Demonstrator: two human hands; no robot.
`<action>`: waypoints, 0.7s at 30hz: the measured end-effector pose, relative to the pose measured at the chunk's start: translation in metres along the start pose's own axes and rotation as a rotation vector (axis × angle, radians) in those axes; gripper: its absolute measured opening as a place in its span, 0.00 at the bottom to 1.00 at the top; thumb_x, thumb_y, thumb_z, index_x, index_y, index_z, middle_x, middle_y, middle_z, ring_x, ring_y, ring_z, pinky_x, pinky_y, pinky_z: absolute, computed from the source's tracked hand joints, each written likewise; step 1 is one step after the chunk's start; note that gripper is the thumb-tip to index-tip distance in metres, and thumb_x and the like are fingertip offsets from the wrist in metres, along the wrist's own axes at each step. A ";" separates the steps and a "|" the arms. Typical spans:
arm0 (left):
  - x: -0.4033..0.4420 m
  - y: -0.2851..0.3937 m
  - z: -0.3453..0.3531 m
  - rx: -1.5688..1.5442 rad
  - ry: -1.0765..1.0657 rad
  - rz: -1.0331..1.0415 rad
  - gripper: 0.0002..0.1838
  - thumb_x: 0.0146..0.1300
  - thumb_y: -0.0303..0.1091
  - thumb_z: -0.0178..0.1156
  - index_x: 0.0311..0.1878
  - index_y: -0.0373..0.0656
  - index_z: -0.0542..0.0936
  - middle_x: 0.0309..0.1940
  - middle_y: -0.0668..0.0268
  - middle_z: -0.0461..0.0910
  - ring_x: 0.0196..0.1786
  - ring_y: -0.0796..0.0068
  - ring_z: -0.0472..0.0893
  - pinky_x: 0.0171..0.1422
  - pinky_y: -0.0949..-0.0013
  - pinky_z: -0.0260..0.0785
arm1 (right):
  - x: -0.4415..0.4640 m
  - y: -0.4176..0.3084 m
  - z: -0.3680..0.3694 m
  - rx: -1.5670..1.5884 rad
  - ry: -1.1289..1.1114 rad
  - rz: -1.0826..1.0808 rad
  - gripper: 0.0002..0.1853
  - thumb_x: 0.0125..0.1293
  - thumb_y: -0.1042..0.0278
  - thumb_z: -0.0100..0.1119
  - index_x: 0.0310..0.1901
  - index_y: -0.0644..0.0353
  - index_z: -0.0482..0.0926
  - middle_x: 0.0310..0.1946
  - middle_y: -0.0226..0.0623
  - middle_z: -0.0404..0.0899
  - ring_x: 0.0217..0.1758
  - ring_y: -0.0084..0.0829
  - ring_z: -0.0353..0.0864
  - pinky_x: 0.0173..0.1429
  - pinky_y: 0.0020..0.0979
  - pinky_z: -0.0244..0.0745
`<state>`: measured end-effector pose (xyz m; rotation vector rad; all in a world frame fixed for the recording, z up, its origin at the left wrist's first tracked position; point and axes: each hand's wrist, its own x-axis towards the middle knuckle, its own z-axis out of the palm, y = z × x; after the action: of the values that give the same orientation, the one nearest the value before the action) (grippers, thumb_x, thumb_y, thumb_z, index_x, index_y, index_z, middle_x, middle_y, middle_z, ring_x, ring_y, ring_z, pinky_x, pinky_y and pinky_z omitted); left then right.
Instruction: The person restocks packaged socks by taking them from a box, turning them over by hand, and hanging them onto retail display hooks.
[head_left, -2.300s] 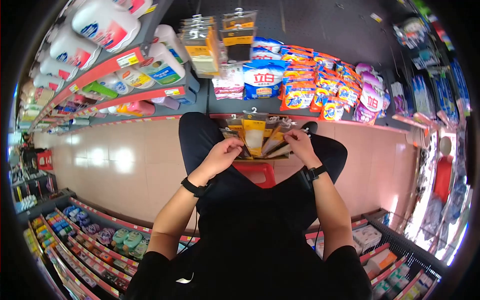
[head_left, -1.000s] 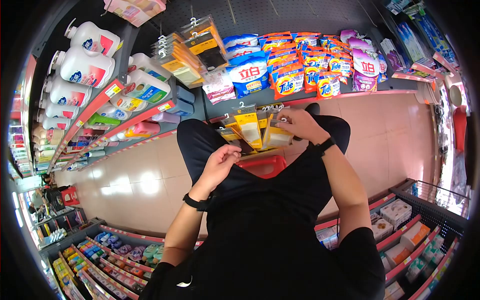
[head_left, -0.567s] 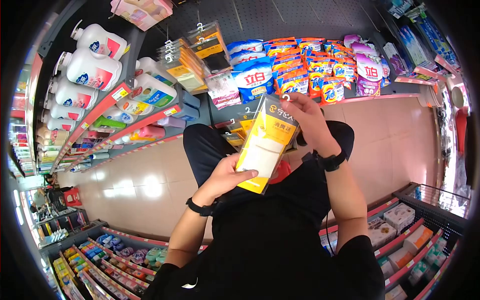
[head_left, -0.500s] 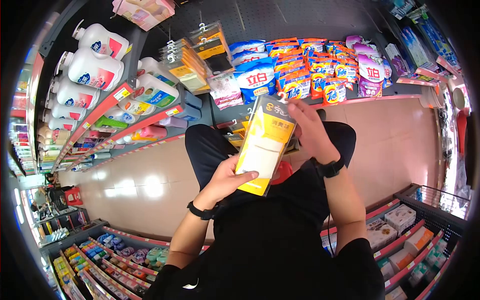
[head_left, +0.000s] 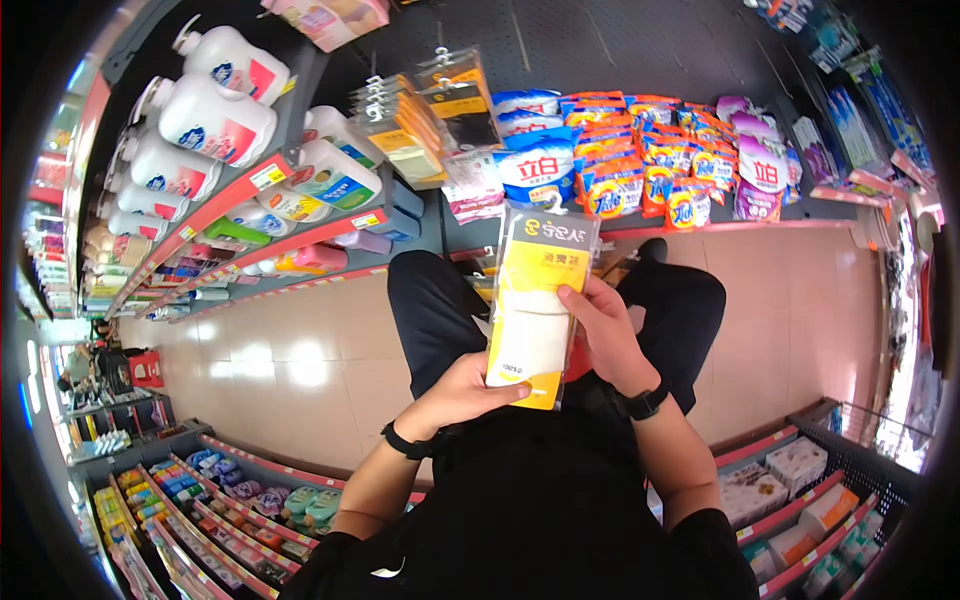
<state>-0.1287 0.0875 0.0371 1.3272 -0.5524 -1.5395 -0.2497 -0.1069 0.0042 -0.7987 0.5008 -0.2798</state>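
A yellow and white sock packet (head_left: 536,310) in a clear sleeve, with a dark top and a white hook, is held nearly upright over my lap. My left hand (head_left: 468,392) pinches its lower left edge, thumb across the bottom. At its right edge, my right hand (head_left: 606,330) grips it around the middle, thumb on the front. Behind the packet, more packets (head_left: 484,285) show only in part between my knees. Something red shows below them, mostly hidden.
Ahead, a shelf holds blue detergent bags (head_left: 534,168), orange Tide bags (head_left: 612,188) and a purple bag (head_left: 762,180). Similar packets (head_left: 405,140) hang from hooks. White pump bottles (head_left: 215,120) stand at the left. Stocked shelves (head_left: 240,520) lie behind me on both sides.
The packet was lifted from the group between my knees into both hands. Since then it has turned more upright, and my right hand has moved from its hook down to its right edge.
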 end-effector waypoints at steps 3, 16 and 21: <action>-0.002 -0.001 -0.002 0.029 0.061 0.022 0.18 0.68 0.24 0.66 0.61 0.36 0.80 0.53 0.68 0.85 0.53 0.82 0.82 0.61 0.74 0.74 | 0.003 0.001 0.003 -0.026 0.004 0.005 0.15 0.78 0.68 0.57 0.60 0.63 0.78 0.55 0.33 0.84 0.55 0.23 0.83 0.60 0.28 0.77; -0.001 -0.006 -0.014 -0.032 0.089 0.041 0.17 0.72 0.29 0.64 0.62 0.34 0.80 0.53 0.67 0.85 0.54 0.82 0.82 0.61 0.74 0.74 | 0.013 0.003 0.019 -0.008 -0.022 0.094 0.14 0.79 0.65 0.55 0.61 0.60 0.77 0.54 0.31 0.83 0.54 0.20 0.81 0.60 0.27 0.75; 0.009 -0.012 -0.026 -0.080 0.178 0.004 0.19 0.72 0.30 0.64 0.63 0.35 0.79 0.56 0.66 0.84 0.56 0.81 0.81 0.63 0.73 0.73 | 0.032 -0.001 0.033 -0.202 -0.015 0.085 0.14 0.78 0.65 0.56 0.60 0.59 0.76 0.52 0.29 0.84 0.50 0.19 0.83 0.55 0.25 0.78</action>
<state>-0.1087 0.0907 0.0151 1.3841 -0.3770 -1.4089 -0.2055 -0.1009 0.0139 -0.9726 0.5533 -0.1458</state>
